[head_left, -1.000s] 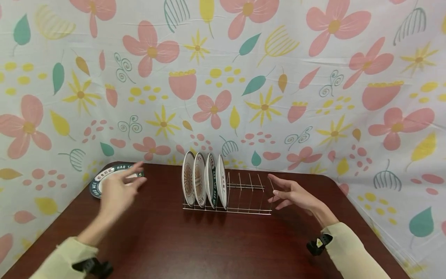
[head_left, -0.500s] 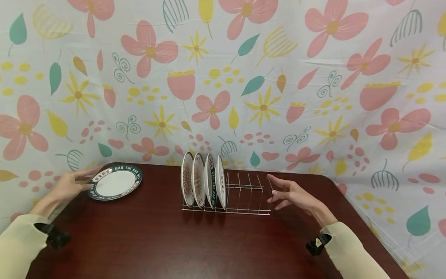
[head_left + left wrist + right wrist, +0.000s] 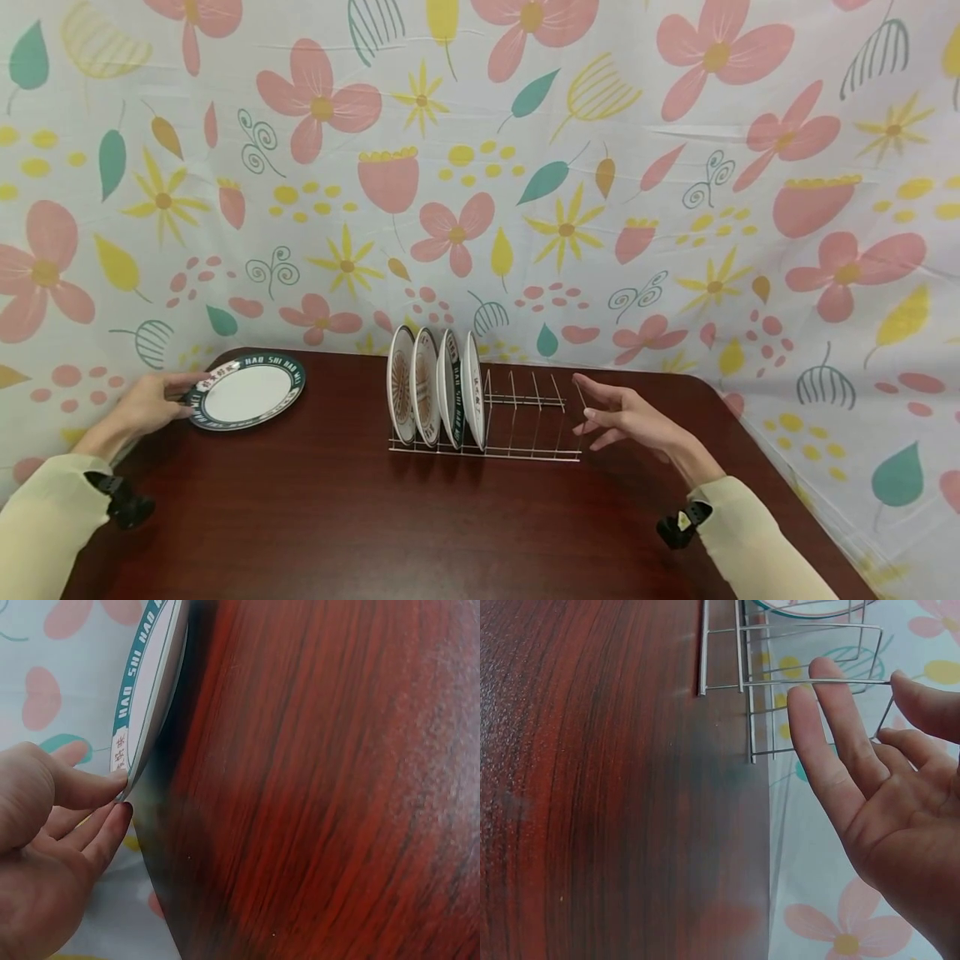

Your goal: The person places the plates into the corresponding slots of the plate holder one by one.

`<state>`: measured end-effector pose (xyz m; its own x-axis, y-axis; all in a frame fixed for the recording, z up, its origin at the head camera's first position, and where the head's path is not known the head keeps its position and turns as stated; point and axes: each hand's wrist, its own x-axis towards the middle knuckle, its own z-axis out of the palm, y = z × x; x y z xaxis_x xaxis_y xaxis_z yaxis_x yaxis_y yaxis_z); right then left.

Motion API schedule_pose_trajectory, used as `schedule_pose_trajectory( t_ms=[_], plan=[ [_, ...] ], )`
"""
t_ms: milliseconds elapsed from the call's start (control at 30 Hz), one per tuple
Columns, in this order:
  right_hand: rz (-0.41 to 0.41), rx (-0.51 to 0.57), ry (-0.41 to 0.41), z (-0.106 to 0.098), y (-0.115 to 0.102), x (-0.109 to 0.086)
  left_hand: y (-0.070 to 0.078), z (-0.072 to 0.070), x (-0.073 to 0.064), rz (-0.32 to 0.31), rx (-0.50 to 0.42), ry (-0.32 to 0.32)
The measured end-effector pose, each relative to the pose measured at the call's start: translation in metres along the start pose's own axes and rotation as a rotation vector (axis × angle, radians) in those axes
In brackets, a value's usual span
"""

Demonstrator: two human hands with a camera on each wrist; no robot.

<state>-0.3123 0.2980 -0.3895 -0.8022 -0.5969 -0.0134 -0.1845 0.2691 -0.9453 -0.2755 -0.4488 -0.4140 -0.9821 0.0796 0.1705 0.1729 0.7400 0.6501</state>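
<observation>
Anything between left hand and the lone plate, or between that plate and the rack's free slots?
Nothing visible between left hand and lone plate: the hand pinches its rim. Between plate and the wire rack's free slots: four upright plates in the rack's left part, across the direct line. Probably go over or around.

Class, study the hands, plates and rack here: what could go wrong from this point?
The left hand pinches the lone plate at one side of its rim, so it might tilt or slip.
That plate is by the edge of the table, so a slip could perhaps send it over.
Four plates stand toward one end of the rack while the right hand touches the other; a clumsy move might shift the rack and knock them together.
</observation>
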Motion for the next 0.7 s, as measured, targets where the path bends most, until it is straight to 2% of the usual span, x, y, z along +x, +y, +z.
schedule_pose_trajectory(
  t_ms=[167, 267, 533, 700],
  plan=[
    [-0.002, -0.001, 0.003, -0.001, 0.0, 0.0, 0.001, 0.002, 0.001, -0.027, -0.011, -0.007],
    [-0.009, -0.004, 0.001, 0.0, 0.0, -0.001, 0.003, 0.005, 0.001, -0.016, -0.01, -0.007],
    [0.001, -0.008, 0.004, 0.002, -0.001, 0.0, 0.011, 0.016, 0.002, 0.101, -0.069, -0.041],
    [0.007, -0.007, 0.007, 0.001, 0.0, 0.0, 0.019, 0.024, 0.002, 0.119, -0.094, -0.072]
  ],
)
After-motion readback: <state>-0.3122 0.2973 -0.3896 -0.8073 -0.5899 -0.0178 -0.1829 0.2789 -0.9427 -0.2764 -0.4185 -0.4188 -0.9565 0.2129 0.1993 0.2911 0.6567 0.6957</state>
